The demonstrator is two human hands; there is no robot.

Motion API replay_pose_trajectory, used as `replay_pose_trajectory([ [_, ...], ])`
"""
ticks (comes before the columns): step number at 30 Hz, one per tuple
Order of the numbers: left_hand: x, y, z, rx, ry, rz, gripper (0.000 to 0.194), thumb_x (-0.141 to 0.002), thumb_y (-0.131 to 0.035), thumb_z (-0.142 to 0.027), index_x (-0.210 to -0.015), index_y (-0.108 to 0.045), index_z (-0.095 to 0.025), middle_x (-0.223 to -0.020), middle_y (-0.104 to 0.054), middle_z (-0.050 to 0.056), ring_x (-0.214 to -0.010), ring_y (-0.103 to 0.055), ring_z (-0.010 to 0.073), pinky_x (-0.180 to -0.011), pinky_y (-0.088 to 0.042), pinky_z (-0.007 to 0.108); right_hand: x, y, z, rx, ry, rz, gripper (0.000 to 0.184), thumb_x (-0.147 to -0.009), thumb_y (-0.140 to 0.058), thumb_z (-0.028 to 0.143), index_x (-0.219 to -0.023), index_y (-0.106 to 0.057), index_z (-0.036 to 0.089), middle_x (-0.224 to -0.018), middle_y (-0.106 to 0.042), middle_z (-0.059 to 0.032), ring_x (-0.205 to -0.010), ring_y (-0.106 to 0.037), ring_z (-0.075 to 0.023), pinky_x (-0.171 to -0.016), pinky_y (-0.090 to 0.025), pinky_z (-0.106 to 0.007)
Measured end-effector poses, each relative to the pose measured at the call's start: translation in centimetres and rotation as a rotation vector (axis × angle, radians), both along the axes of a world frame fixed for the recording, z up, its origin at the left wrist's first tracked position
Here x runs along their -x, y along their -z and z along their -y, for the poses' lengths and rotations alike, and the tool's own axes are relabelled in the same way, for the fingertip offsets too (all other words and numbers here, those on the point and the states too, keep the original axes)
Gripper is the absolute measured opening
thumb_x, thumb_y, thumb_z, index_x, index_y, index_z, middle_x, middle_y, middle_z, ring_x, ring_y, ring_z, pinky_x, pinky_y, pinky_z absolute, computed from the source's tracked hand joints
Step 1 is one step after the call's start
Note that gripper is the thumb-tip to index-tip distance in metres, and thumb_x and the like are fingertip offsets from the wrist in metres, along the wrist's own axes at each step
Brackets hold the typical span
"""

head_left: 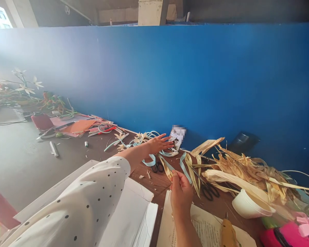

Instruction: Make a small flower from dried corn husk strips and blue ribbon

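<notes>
My left hand [159,143] is stretched far forward, fingers apart, its fingertips at a small upright picture card or screen [175,137] leaning on the blue wall. I cannot tell whether they touch it. Closer to me, my right hand [181,192] is closed in a pinch; what it holds is hidden. A dried corn husk strip [166,168] and a pale blue ribbon end meet its fingertips. Black-handled scissors [157,167] lie between the hands, and larger scissors [209,192] lie right of my right hand. Husk flowers [140,138] with pale blue stems lie beyond my left forearm.
Dried husks [242,168] heap up at right, behind a white cup [249,204]. A yellow glue gun [228,233] rests on an open book [206,226]. White board [128,212] lies under my left sleeve. Orange paper [78,127] and sticks lie left, along the blue wall [195,75].
</notes>
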State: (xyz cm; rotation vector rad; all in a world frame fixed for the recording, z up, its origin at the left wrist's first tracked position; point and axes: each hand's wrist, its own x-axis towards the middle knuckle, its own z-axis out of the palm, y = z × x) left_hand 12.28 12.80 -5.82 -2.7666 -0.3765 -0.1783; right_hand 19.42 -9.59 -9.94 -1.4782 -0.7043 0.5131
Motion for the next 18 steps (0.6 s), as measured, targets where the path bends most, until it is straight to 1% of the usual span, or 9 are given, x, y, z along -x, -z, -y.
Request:
replay_pose_trajectory([
  [2,-0.2,0.1,-0.8,-0.077,0.028,-0.042,0.064,-0.079,-0.043,-0.017,-0.141,-0.036,-0.029,-0.147,-0.035,-0.006,-0.142,-0.015,0.021,-0.118,-0.006,0.048,0.0,0.0,0.0,-0.007,0.009,0.034,0.037,-0.078,-0.057,0.051,-0.091,-0.067,0.017,-0.071,-0.063,-0.0031,-0.053,-0.051,-0.0146,-0.049,-0.039,-0.026],
  [4,-0.5,0.0,-1.3,-0.15,0.021,-0.042,0.065,-0.078,-0.044,-0.018,-0.142,-0.034,-0.031,-0.148,-0.033,-0.007,-0.142,-0.016,0.0227,-0.118,-0.007,0.05,-0.1,0.0,-0.1,-0.014,0.015,0.06,0.038,-0.078,-0.056,0.051,-0.089,-0.068,0.017,-0.07,-0.063,-0.0032,-0.055,-0.053,-0.0154,-0.049,-0.039,-0.026],
  [6,-0.8,-0.6,-1.7,-0.218,-0.013,-0.016,0.067,-0.078,-0.045,-0.017,-0.143,-0.032,-0.031,-0.15,-0.03,-0.007,-0.142,-0.016,0.0239,-0.117,-0.007,0.052,-0.1,0.1,-0.2,-0.029,0.017,0.073,0.038,-0.078,-0.056,0.051,-0.088,-0.068,0.017,-0.068,-0.063,-0.0029,-0.055,-0.054,-0.0159,-0.05,-0.04,-0.026],
  [8,-0.8,-1.4,-1.8,-0.28,-0.058,0.04,0.068,-0.08,-0.043,-0.016,-0.145,-0.028,-0.027,-0.151,-0.026,-0.005,-0.142,-0.014,0.025,-0.117,-0.007,0.053,-0.2,0.1,-0.3,-0.049,0.016,0.079,0.038,-0.077,-0.056,0.051,-0.087,-0.068,0.017,-0.066,-0.062,-0.0027,-0.055,-0.054,-0.0161,-0.05,-0.041,-0.027],
  [10,-0.6,-2.2,-1.9,-0.322,-0.098,0.102,0.069,-0.081,-0.041,-0.014,-0.147,-0.022,-0.023,-0.153,-0.023,-0.003,-0.142,-0.013,0.0262,-0.117,-0.007,0.054,-0.2,0.1,-0.3,-0.056,0.01,0.079,0.037,-0.077,-0.056,0.05,-0.086,-0.068,0.016,-0.066,-0.062,-0.0028,-0.055,-0.054,-0.0159,-0.05,-0.041,-0.027],
  [12,-0.2,-2.6,-1.9,-0.343,-0.114,0.128,0.07,-0.081,-0.04,-0.012,-0.147,-0.019,-0.022,-0.153,-0.02,-0.002,-0.142,-0.012,0.0269,-0.116,-0.008,0.054,-0.2,0.1,-0.3,-0.031,0.001,0.065,0.037,-0.077,-0.057,0.05,-0.087,-0.067,0.016,-0.067,-0.062,-0.003,-0.055,-0.053,-0.0158,-0.049,-0.04,-0.027],
  [15,0.4,-2.4,-1.6,-0.343,-0.103,0.104,0.07,-0.081,-0.041,-0.012,-0.147,-0.021,-0.022,-0.153,-0.021,-0.003,-0.142,-0.013,0.0266,-0.117,-0.008,0.053,-0.1,0.0,-0.1,0.011,0.011,0.051,0.038,-0.077,-0.056,0.051,-0.09,-0.067,0.017,-0.067,-0.063,-0.0028,-0.056,-0.053,-0.0161,-0.05,-0.04,-0.027],
  [18,0.9,-1.5,-1.1,-0.325,-0.069,0.086,0.068,-0.081,-0.044,-0.016,-0.146,-0.024,-0.023,-0.153,-0.023,-0.002,-0.142,-0.013,0.0264,-0.116,-0.01,0.052,-0.1,-0.1,0.0,0.022,0.018,0.08,0.039,-0.077,-0.055,0.051,-0.091,-0.067,0.017,-0.067,-0.064,-0.0032,-0.058,-0.054,-0.017,-0.053,-0.041,-0.027],
])
